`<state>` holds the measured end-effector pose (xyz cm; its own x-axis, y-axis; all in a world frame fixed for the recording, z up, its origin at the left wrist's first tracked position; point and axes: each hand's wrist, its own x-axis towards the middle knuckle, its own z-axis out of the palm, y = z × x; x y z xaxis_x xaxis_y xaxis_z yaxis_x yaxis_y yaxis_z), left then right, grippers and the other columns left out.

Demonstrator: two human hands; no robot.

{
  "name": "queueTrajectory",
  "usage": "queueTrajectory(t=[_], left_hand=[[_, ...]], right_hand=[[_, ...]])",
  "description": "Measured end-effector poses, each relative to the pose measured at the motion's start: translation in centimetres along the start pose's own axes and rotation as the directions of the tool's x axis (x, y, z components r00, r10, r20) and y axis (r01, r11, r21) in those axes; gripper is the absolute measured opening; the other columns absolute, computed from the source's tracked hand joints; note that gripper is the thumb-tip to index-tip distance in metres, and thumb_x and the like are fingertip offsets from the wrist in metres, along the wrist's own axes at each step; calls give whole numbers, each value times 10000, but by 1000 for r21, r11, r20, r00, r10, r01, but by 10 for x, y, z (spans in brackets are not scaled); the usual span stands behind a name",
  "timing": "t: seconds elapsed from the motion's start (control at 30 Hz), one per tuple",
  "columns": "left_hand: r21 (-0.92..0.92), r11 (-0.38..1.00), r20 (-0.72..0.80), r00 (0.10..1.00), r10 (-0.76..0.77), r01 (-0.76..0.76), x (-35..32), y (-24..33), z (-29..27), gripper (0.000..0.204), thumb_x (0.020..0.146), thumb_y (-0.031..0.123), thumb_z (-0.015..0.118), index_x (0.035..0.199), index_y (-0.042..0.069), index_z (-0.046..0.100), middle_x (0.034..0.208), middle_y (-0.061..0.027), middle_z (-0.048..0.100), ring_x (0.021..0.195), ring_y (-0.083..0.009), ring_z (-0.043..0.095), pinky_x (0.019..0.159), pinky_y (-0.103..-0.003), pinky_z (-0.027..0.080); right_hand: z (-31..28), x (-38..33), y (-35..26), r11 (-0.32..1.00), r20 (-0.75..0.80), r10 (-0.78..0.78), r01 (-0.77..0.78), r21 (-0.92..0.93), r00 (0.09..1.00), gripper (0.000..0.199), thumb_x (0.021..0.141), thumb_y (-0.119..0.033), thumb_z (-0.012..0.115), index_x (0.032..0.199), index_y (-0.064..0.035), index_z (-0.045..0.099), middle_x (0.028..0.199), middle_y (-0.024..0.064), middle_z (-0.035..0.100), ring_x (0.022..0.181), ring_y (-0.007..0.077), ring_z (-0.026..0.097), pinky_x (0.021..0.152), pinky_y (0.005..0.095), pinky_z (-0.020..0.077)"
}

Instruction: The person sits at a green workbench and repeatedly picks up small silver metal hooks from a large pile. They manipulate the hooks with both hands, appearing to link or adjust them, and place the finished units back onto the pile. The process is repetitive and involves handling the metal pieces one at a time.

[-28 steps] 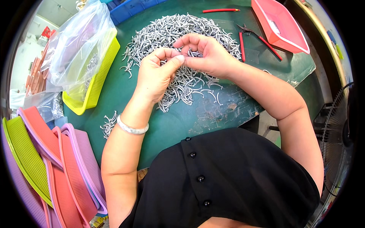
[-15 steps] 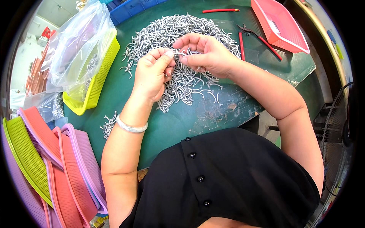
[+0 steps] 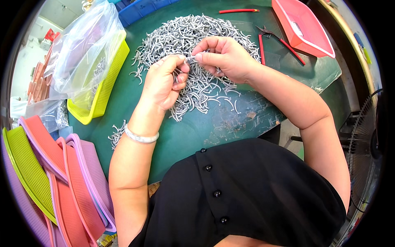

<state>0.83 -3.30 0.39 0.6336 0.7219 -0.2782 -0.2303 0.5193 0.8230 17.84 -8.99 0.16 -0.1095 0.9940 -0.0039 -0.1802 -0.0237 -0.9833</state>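
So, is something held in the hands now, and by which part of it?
A small grey piece seems pinched between the left hand and the right hand, apparently with one end at each; the exact grip spots are hidden.

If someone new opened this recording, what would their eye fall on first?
Probably the big heap of curved grey pieces spread over the green table, with the left hand and right hand close together above it. Next might come the jumble of purple, coral and green baskets at the lower left, then the red-handled pliers lying right of the heap.
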Motion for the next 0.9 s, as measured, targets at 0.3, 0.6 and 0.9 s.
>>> queueTrajectory(t=[0.3, 0.6, 0.9], left_hand=[[176, 983, -8, 999, -43, 44, 0, 1, -2, 125, 815, 164, 581, 757, 57, 551, 639, -6, 518, 462, -49, 416, 366, -158, 285], [303, 941, 40, 988, 146, -151, -4, 0, 6, 109, 799, 94, 601, 887, 32, 585, 661, 23, 528, 503, -17, 433, 426, -136, 334], [361, 884, 162, 953, 255, -298, -6, -1, 8, 95, 803, 53, 593, 882, 0, 598, 780, -27, 598, 670, -46, 527, 582, -167, 418]], right_hand=[[0, 0, 0, 1000, 3, 13, -13, -22, 1000, 117, 823, -91, 565, 922, -29, 553, 644, -13, 509, 516, 26, 441, 415, 169, 314], [6, -5, -7, 998, 76, -31, 34, -46, 997, 524, 750, -14, 620, 1213, -15, 376, 791, -5, 506, 540, 24, 432, 425, 157, 313], [2, -1, -1, 1000, 135, 15, -17, 16, 991, 527, 734, -19, 638, 1197, -17, 385, 764, -16, 503, 551, 13, 438, 420, 150, 315]])
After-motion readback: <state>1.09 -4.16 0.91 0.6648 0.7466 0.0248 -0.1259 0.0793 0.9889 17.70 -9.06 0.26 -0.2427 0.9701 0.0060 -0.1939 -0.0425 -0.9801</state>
